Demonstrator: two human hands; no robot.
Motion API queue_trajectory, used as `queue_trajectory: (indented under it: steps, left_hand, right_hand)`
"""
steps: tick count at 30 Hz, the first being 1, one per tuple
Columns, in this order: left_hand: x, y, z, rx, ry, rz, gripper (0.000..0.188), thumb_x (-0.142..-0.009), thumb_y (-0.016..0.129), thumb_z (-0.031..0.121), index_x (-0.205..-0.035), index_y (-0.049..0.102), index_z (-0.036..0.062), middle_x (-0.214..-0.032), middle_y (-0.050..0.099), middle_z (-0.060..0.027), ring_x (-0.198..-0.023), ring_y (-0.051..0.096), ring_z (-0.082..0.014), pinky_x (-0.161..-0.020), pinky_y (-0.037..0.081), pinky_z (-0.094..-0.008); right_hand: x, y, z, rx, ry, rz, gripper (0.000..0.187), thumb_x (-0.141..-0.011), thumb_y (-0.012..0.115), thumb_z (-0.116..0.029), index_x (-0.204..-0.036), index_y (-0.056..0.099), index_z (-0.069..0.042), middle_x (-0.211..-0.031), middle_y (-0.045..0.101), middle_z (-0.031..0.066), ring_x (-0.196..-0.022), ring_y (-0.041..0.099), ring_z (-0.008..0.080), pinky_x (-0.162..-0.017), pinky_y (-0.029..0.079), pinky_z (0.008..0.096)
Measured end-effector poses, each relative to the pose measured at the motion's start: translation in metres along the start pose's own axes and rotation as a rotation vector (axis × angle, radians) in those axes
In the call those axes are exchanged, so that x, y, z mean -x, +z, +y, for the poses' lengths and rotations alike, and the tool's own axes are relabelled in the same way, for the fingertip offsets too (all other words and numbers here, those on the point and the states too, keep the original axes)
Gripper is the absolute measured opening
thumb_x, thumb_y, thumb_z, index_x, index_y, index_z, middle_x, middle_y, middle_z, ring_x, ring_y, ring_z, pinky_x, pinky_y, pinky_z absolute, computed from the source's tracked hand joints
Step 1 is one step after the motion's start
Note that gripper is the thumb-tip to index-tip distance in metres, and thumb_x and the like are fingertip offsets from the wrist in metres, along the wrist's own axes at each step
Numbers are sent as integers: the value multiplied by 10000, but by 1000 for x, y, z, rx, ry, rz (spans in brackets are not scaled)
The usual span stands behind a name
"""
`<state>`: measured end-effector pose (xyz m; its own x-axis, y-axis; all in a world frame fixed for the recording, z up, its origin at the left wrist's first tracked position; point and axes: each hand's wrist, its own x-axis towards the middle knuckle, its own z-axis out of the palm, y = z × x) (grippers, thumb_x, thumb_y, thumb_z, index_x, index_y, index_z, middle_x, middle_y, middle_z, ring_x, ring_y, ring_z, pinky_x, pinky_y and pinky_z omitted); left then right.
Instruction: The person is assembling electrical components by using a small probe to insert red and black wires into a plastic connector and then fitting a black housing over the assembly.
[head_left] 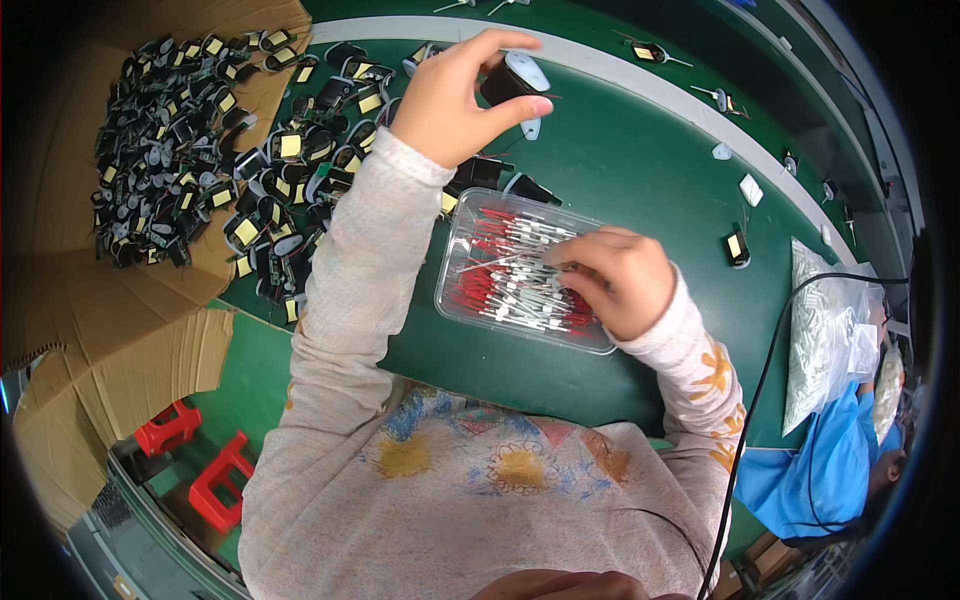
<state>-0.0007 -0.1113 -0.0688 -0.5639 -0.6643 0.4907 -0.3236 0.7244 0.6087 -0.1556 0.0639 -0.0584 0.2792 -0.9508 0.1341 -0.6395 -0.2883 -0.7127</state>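
My left hand [455,95] is raised over the table, its thumb and fingers closed around a small black part with a pale grey oval end [527,72]. My right hand [620,275] reaches into a clear plastic tray [445,290] at the middle of the table. Its fingertips pinch a thin white lead [490,264] that points left across the pile. Red and white wires with small white connectors [520,300] fill the tray. Beyond the tray lie a few more black parts [475,173].
A large cardboard box [60,180] at the left spills black parts with yellow patches [290,146] onto the green table [620,130]. A bag of white pieces [815,340] lies at the right, near a person in blue [810,470]. A black cable [765,375] hangs across the right side. Red stools [215,495] stand lower left.
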Motion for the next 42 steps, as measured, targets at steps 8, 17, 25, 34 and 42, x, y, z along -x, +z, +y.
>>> queue_trajectory:
  steps: [8,17,25,34,42]
  left_hand:
    - [1,-23,35,861,-40,-154,406,-697,714,-38,-1078,583,9,-1029,607,-45,-909,578,-124,-822,478,-264]
    - [7,-37,54,803,46,-262,441,-661,693,-78,-1075,547,-35,-1105,591,-183,-985,600,-211,-868,478,-321]
    - [14,-45,75,797,10,-220,523,-593,799,21,-1045,536,-11,-981,641,-143,-935,629,-206,-826,497,-298]
    - [16,-25,84,685,264,-558,388,-594,806,241,-918,670,76,-1089,625,-117,-1121,495,-292,-987,330,-410]
    - [17,-26,89,793,193,-647,398,-597,818,220,-923,669,47,-976,623,-85,-982,554,-250,-914,389,-362]
  right_hand:
    - [-29,47,0,342,-248,46,282,-686,584,-43,-957,641,-97,-786,631,38,-754,586,206,-627,512,305]
    - [-29,30,-14,272,-272,200,276,-674,622,-50,-946,639,-91,-782,601,40,-790,543,202,-688,483,311]
    - [5,-18,-16,-859,12,504,96,-807,601,6,-903,598,6,-936,612,100,-839,562,143,-789,433,273]
    - [13,-27,-26,-930,-169,744,184,-864,563,-34,-1033,521,24,-981,620,140,-949,607,224,-861,476,353]
    - [9,-34,-24,-787,-263,633,160,-808,609,-4,-958,557,21,-942,631,147,-948,596,240,-857,459,357]
